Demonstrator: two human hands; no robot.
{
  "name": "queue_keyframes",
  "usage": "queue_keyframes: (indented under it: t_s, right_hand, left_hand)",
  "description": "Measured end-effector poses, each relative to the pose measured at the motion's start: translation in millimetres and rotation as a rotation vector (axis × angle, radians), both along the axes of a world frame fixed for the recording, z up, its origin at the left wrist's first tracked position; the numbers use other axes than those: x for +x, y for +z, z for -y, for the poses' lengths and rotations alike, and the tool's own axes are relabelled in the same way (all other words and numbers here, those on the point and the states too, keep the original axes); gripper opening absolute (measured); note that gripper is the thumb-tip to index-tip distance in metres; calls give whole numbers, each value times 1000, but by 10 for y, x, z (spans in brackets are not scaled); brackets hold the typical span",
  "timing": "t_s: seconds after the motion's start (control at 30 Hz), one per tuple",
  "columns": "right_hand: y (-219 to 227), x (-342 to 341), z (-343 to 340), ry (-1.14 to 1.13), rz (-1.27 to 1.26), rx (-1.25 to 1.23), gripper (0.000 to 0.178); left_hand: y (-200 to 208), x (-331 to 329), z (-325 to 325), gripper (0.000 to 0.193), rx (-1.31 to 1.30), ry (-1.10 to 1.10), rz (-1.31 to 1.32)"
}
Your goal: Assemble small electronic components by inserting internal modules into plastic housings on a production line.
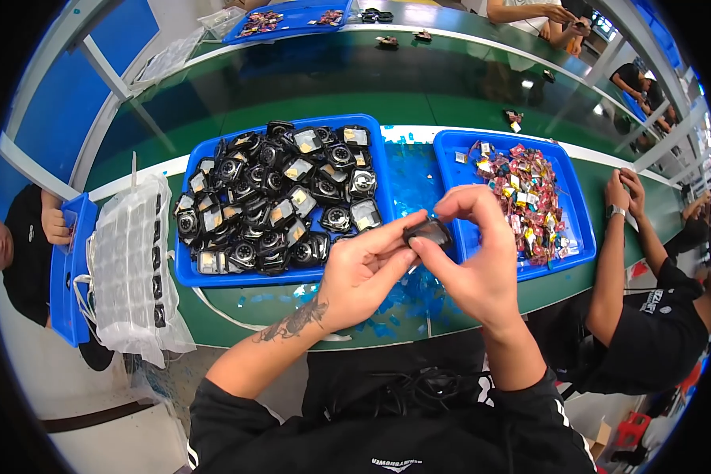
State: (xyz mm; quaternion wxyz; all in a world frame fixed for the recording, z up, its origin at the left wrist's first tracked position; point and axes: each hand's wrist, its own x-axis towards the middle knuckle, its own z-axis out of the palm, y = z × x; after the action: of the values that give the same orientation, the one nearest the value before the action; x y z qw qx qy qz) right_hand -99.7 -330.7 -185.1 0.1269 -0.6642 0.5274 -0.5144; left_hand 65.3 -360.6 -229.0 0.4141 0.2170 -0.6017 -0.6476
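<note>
Between my two hands, above the gap separating two blue trays, is a small black watch case (430,234). My left hand (365,265) pinches its left side with thumb and fingers. My right hand (479,251) grips its right side, the thumb on its face and the index finger curled above. To the left, a blue tray (183,268) is heaped with black watch cases (270,189), some showing round sensor backs, others pale inner faces. On the right, another blue tray (583,229) holds a pile of small parts (527,201) in red, yellow and white.
Blue film scraps (413,170) litter the bench between the trays. A clear plastic compartment tray (130,265) stands at the left with several dark pieces. Beyond runs a green conveyor belt (332,83) carrying a few small parts. Co-workers sit at both sides; one person's hand (618,193) is near the right tray.
</note>
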Motion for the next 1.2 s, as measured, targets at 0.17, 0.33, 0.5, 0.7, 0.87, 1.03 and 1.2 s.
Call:
queue_keyframes:
  t_s: [0.17, 0.33, 0.5, 0.7, 0.87, 1.03, 1.2]
  right_hand:
    - [-51, -122, -38, 194, 564, 349, 32]
    - [-126, -183, -152, 195, 521, 412, 21]
    - [-176, -226, -164, 219, 625, 396, 14]
    - [-151, -253, -191, 360, 876, 555, 14]
    - [-97, -170, -264, 348, 896, 499, 20]
    - [-87, -212, -252, 174, 139, 99, 23]
    - [-78, -233, -241, 215, 223, 216, 12]
  left_hand:
    - [47, -26, 29, 51, 183, 58, -152]
    - [109, -26, 37, 54, 186, 75, -224]
    - [62, 7, 57, 34, -660, 325, 201]
    - [47, 10, 1, 31, -646, 328, 276]
    - [-10, 40, 56, 24, -324, 197, 173]
    - [70, 29, 21, 21, -135, 41, 133]
    - [56, 47, 57, 19, -5, -70, 82]
